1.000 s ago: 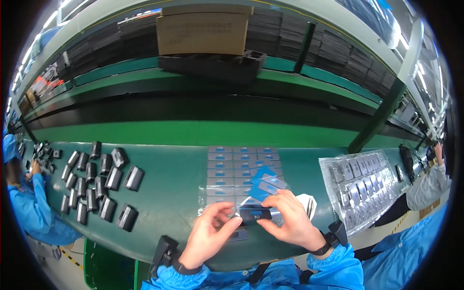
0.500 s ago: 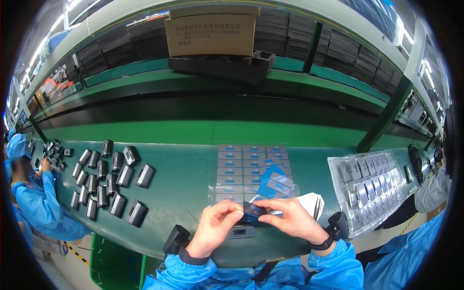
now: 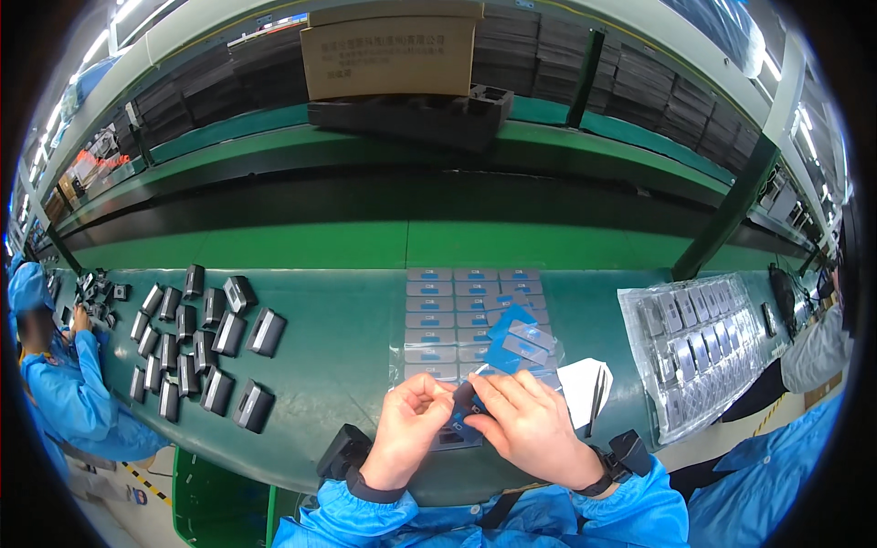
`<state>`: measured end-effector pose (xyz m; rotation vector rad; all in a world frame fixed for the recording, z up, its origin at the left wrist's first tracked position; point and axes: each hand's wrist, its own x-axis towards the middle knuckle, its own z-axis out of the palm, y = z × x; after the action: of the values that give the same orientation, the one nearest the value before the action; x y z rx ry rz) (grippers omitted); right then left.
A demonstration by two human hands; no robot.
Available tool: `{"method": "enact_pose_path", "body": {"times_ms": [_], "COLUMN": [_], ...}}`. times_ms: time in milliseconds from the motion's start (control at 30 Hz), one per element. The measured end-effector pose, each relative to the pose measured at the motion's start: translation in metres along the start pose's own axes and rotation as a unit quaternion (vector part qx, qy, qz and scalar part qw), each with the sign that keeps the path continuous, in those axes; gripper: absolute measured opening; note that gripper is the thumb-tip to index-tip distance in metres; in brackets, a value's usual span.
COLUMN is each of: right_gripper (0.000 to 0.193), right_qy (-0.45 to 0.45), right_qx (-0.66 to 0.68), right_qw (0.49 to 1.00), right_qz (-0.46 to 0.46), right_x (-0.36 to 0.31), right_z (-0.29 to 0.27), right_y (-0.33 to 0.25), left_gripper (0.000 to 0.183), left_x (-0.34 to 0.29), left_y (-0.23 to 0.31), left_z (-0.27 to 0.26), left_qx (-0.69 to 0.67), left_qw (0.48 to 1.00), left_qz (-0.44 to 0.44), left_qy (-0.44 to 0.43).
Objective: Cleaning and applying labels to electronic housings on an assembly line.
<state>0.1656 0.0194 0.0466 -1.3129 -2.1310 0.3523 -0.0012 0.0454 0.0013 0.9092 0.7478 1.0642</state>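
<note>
Over the near edge of the bench, my right hand (image 3: 530, 422) is closed round a small dark rectangular piece (image 3: 464, 402) with blue film on it; its fingers cover most of the piece. My left hand (image 3: 411, 422) is pinched right beside that piece, and what its fingertips hold, if anything, is hidden. Part of a grey panel (image 3: 448, 440) shows below the hands. Just beyond them lies a sheet of grey labels (image 3: 429, 320) with blue marks, in several rows. Loose blue film pieces (image 3: 512, 342) rest on the sheet.
Several dark box-shaped devices (image 3: 267, 331) stand on the left of the green bench (image 3: 347, 365). Tweezers (image 3: 598, 397) lie on white paper (image 3: 577, 384). A clear tray (image 3: 703, 347) of grey parts is at right. A co-worker (image 3: 68, 384) works at far left.
My right hand has turned and its fingers now wrap over the dark piece, which has tilted. My left hand stays pinched beside it. The view has shifted slightly.
</note>
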Motion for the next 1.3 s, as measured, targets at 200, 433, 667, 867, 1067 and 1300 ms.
{"method": "enact_pose_path", "body": {"times_ms": [200, 433, 667, 867, 1067, 1300], "right_gripper": [0.04, 0.033, 0.023, 0.037, 0.04, 0.035], "right_qy": [0.02, 0.02, 0.202, 0.201, 0.105, 0.06], "right_qx": [0.016, 0.159, 0.549, 0.574, 0.49, 0.421], "right_qw": [0.999, 0.986, 0.796, 0.784, 0.84, 0.866], "right_qz": [-0.024, 0.034, 0.158, 0.121, 0.21, 0.262], "right_x": [0.001, 0.001, 0.002, -0.025, -0.05, -0.075], "right_z": [0.009, 0.003, 0.0, -0.02, -0.012, 0.001], "right_y": [0.012, 0.021, 0.048, 0.048, 0.04, 0.053], "left_gripper": [0.008, 0.008, 0.01, 0.014, 0.044, 0.07], "left_x": [-0.001, 0.003, 0.02, 0.039, 0.023, -0.041], "left_y": [0.003, 0.002, -0.002, -0.013, -0.007, 0.001], "left_z": [0.009, 0.001, -0.012, -0.047, -0.042, -0.027], "left_qx": [0.001, -0.095, -0.018, 0.449, 0.627, 0.541], "left_qw": [0.999, 0.995, 0.995, 0.853, 0.714, 0.838], "left_qz": [0.022, -0.014, 0.049, 0.122, 0.15, 0.074], "left_qy": [0.03, 0.004, 0.085, 0.238, 0.273, -0.013]}}
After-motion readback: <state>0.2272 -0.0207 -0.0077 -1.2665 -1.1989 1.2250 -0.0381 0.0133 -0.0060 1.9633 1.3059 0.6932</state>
